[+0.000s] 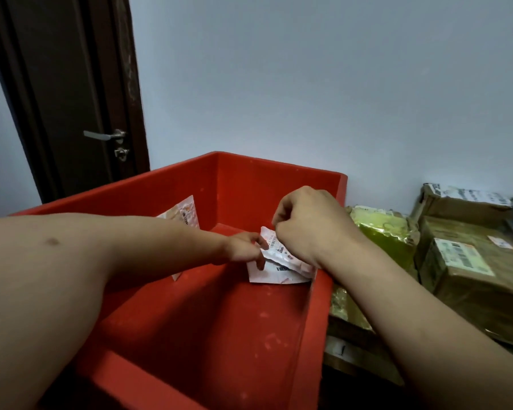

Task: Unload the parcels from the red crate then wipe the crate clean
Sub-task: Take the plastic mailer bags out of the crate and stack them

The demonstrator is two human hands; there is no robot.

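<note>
A large red crate fills the middle of the view, its inside bare except for paper labels. A crumpled white shipping label with barcodes sticks to the crate's right inner wall. My right hand pinches its top edge with curled fingers. My left hand reaches across the crate and pinches the label's left edge. A second label clings to the left inner wall, partly hidden behind my left forearm.
Outside the crate on the right lie a yellow-green padded parcel and brown taped cardboard parcels stacked against the pale wall. A dark wooden door with a metal handle stands at the back left.
</note>
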